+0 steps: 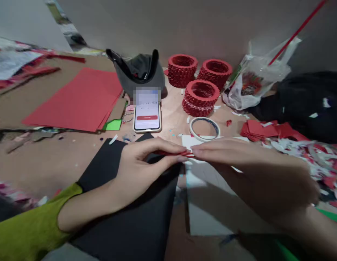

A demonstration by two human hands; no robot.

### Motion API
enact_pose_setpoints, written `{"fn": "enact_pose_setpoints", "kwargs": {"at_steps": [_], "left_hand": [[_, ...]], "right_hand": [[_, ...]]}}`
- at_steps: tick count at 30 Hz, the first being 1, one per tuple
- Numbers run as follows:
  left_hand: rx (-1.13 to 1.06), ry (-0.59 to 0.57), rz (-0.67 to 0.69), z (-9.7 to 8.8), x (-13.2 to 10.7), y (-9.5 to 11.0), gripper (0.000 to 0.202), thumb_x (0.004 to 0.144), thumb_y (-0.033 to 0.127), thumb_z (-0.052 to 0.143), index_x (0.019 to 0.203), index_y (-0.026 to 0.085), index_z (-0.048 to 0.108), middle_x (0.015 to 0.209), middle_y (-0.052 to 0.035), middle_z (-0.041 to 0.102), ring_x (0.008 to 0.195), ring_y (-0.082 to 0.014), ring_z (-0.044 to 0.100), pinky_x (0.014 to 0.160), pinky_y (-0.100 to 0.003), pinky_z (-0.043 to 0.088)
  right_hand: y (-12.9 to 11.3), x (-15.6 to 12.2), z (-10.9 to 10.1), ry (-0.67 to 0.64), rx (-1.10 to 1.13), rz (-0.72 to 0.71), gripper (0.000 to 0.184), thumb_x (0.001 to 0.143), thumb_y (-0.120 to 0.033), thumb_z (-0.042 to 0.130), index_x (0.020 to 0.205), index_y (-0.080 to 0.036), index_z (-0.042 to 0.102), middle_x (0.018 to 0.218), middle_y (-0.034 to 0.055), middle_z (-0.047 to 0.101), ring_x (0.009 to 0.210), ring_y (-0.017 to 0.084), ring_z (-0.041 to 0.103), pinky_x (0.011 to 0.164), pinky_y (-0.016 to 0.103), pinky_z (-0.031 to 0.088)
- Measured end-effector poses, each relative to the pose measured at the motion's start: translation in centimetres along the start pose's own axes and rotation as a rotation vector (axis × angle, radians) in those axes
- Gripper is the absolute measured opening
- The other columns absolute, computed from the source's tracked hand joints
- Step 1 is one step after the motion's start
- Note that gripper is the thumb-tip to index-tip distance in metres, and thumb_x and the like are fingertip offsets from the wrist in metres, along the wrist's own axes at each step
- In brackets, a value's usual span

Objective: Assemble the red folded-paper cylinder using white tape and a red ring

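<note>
Between my two hands, in the middle of the view, is a small folded strip of red paper, mostly covered by fingers. My left hand pinches it between thumb and fingers from the left. From the right, the fingertips of my right hand are closed at the strip's other end; its thumb is hidden. Beneath the left hand lies a black sheet, and under the right hand a white board. Just beyond the fingertips rests a roll of tape.
Three red paper rings stand at the back beside a grey cap. A lit phone leans before the cap. Red sheets lie left; red paper pieces, paper scraps and a plastic bag are right.
</note>
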State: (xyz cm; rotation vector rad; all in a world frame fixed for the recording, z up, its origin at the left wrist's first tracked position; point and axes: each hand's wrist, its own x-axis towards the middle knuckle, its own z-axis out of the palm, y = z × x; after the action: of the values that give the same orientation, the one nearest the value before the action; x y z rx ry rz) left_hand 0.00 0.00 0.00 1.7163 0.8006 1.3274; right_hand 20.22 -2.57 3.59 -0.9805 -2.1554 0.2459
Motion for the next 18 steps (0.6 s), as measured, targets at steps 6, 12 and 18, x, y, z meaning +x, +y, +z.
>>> {"fn": "enact_pose_setpoints", "kwargs": {"at_steps": [6, 12, 18], "left_hand": [[0.009, 0.024, -0.015, 0.05, -0.03, -0.27, 0.024, 0.072, 0.007, 0.077, 0.084, 0.027, 0.075, 0.084, 0.0040, 0.077, 0.079, -0.0152, 0.073, 0.078, -0.027, 0.063], [0.023, 0.024, -0.026, 0.07, -0.02, 0.00, 0.022, 0.073, 0.011, 0.077, 0.083, 0.031, 0.075, 0.082, 0.0041, 0.077, 0.076, -0.0177, 0.074, 0.075, -0.032, 0.064], [0.041, 0.045, -0.053, 0.24, -0.12, 0.02, 0.017, 0.074, 0.016, 0.078, 0.083, 0.030, 0.075, 0.083, 0.0031, 0.077, 0.075, -0.0183, 0.073, 0.075, -0.035, 0.065]], "right_hand": [[0.25, -0.57, -0.04, -0.002, 0.017, 0.023, 0.019, 0.086, -0.009, 0.063, 0.099, -0.021, 0.071, 0.102, -0.0003, 0.075, 0.092, 0.015, 0.072, 0.083, 0.019, 0.059], [-0.06, -0.52, -0.16, -0.015, 0.068, 0.050, 0.029, 0.087, -0.006, 0.057, 0.105, -0.025, 0.070, 0.104, -0.0012, 0.075, 0.094, 0.020, 0.071, 0.082, 0.026, 0.061], [-0.15, -0.64, -0.26, -0.057, 0.069, 0.052, 0.029, 0.088, -0.007, 0.057, 0.107, -0.026, 0.068, 0.105, -0.0011, 0.074, 0.094, 0.021, 0.071, 0.085, 0.031, 0.060]]}}
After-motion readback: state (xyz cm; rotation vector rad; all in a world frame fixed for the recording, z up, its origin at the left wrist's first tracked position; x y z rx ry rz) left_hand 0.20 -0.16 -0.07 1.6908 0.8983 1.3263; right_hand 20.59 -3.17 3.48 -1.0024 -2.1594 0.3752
